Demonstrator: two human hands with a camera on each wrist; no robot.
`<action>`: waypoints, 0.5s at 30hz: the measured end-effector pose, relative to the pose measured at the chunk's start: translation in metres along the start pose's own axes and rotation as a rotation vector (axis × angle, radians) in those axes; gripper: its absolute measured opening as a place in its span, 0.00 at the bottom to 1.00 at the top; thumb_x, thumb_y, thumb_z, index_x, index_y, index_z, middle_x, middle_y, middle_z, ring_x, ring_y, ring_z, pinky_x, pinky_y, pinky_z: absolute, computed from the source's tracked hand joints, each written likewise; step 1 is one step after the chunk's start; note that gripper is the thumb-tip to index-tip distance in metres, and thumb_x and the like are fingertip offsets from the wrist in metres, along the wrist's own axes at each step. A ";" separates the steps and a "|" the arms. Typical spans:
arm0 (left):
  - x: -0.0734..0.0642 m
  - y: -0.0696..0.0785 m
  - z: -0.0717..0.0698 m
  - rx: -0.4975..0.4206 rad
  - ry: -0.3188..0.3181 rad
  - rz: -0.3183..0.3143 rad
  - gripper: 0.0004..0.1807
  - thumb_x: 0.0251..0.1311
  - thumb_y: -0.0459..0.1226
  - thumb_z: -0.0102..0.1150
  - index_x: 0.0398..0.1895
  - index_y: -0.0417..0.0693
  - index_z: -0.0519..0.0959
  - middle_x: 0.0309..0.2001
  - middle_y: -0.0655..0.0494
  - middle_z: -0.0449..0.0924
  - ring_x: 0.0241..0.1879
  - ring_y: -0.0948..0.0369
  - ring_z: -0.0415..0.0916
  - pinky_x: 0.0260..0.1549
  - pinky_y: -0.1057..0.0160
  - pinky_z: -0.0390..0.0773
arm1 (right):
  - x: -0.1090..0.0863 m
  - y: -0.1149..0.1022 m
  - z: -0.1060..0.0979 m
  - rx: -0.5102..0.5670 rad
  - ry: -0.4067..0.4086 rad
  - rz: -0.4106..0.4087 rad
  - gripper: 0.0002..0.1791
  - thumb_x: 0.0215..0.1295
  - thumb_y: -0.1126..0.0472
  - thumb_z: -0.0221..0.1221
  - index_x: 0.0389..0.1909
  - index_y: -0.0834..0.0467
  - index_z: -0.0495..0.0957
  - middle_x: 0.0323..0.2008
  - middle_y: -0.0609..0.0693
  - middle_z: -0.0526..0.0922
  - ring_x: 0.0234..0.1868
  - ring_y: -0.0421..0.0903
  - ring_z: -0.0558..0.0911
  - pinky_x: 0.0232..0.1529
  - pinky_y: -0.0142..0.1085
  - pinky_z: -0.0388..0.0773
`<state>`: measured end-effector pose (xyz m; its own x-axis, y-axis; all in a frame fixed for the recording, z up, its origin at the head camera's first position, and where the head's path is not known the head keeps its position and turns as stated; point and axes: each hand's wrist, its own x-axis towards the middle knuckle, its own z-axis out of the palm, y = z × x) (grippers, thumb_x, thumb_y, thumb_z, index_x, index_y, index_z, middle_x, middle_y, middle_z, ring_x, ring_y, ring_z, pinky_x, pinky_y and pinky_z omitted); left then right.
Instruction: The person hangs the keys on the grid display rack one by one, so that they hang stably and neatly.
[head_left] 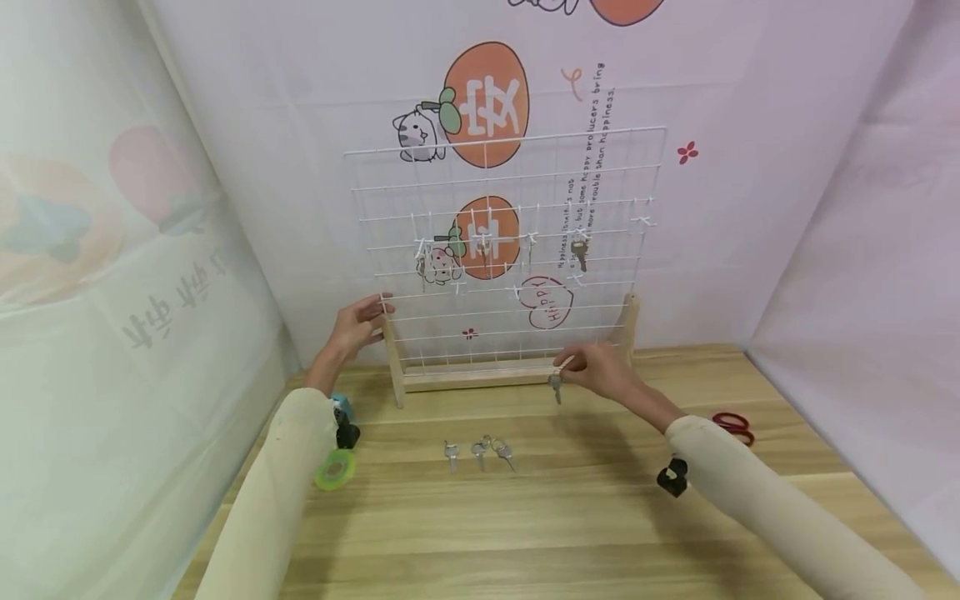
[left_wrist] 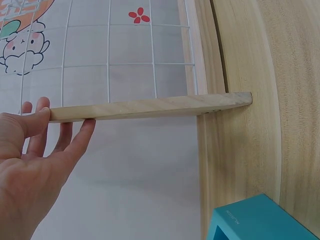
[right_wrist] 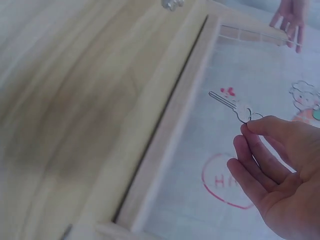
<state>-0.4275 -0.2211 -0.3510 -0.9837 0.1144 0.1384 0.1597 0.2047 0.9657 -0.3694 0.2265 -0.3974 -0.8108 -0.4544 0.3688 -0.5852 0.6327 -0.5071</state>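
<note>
A white wire grid [head_left: 506, 141] stands in a wooden frame [head_left: 480, 382] at the back of the table. My left hand [head_left: 358, 327] grips the top of its left wooden upright [left_wrist: 150, 106], thumb on one side and fingers on the other. In front of the grid's lower right part, my right hand [head_left: 600, 371] pinches a silver key [right_wrist: 242, 111] by its ring end, the blade pointing away from the fingers. Several keys hang from white hooks on the grid, among them a dark key [head_left: 580, 252] at the right.
Nearer on the wooden table lie silver keys with rings, one key [head_left: 452, 452] apart from the others [head_left: 503, 451]. At the left are a teal box [left_wrist: 260, 220] and a green tape roll [head_left: 335, 470]. Red-handled scissors [head_left: 732, 419] lie beside the right forearm. Printed cloth surrounds the table.
</note>
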 end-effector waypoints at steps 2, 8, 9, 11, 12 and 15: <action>0.000 -0.001 0.000 0.000 0.000 0.002 0.29 0.75 0.22 0.46 0.77 0.41 0.66 0.69 0.29 0.69 0.73 0.41 0.66 0.66 0.38 0.71 | 0.000 -0.001 -0.010 0.026 -0.005 0.019 0.06 0.63 0.72 0.68 0.41 0.66 0.86 0.36 0.59 0.90 0.37 0.52 0.91 0.36 0.42 0.88; 0.000 -0.001 0.000 -0.004 -0.006 0.012 0.28 0.76 0.22 0.45 0.77 0.40 0.66 0.69 0.28 0.68 0.73 0.40 0.65 0.67 0.38 0.70 | 0.005 -0.007 -0.046 0.018 0.020 0.082 0.05 0.64 0.72 0.68 0.40 0.65 0.85 0.36 0.60 0.90 0.38 0.55 0.91 0.37 0.45 0.88; 0.000 -0.001 0.000 -0.003 -0.007 0.013 0.28 0.76 0.22 0.45 0.77 0.40 0.66 0.69 0.28 0.68 0.73 0.40 0.65 0.67 0.38 0.70 | 0.006 -0.009 -0.052 -0.002 0.031 0.092 0.05 0.64 0.72 0.69 0.40 0.64 0.86 0.36 0.59 0.90 0.38 0.55 0.91 0.38 0.45 0.88; 0.000 -0.001 0.000 -0.001 -0.008 0.014 0.28 0.76 0.22 0.45 0.77 0.40 0.66 0.69 0.28 0.69 0.73 0.41 0.65 0.67 0.38 0.70 | 0.008 -0.011 -0.064 -0.033 0.043 0.104 0.05 0.64 0.71 0.69 0.40 0.63 0.86 0.35 0.59 0.91 0.38 0.55 0.91 0.39 0.46 0.89; 0.000 -0.001 0.000 0.000 -0.007 0.014 0.28 0.76 0.22 0.45 0.77 0.40 0.66 0.69 0.28 0.69 0.73 0.41 0.65 0.66 0.38 0.71 | 0.008 -0.012 -0.070 -0.047 0.049 0.108 0.04 0.65 0.70 0.69 0.40 0.63 0.86 0.35 0.59 0.91 0.38 0.54 0.91 0.39 0.46 0.89; -0.002 -0.001 -0.001 0.004 -0.007 0.013 0.28 0.76 0.22 0.45 0.77 0.41 0.66 0.69 0.29 0.69 0.72 0.42 0.66 0.66 0.38 0.71 | 0.008 -0.017 -0.088 -0.083 0.078 0.109 0.04 0.65 0.68 0.69 0.40 0.62 0.87 0.36 0.59 0.91 0.39 0.55 0.91 0.40 0.48 0.88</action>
<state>-0.4261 -0.2223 -0.3524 -0.9809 0.1241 0.1497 0.1732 0.2073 0.9628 -0.3660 0.2674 -0.3176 -0.8651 -0.3323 0.3759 -0.4888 0.7268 -0.4825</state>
